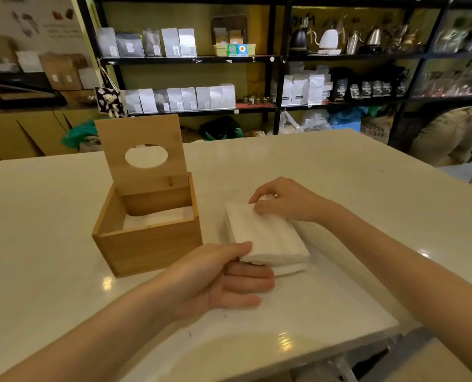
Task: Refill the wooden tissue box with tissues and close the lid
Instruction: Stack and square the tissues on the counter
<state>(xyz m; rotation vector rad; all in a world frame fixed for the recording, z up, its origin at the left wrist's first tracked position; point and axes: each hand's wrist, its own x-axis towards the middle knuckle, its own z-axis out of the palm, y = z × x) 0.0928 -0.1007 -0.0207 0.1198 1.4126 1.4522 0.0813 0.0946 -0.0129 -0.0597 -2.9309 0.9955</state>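
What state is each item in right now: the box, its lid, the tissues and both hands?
Wooden tissue box: open, some tissues already inside.
Lid: raised upright, not closed.
Tissue stack: on the table, right of the box, not yet inside.
Left hand: gripping the stack's near corner, thumb on top.
Right hand: fingertips on the stack's far edge.

Head cam, fwd-down, close over table (339, 172)
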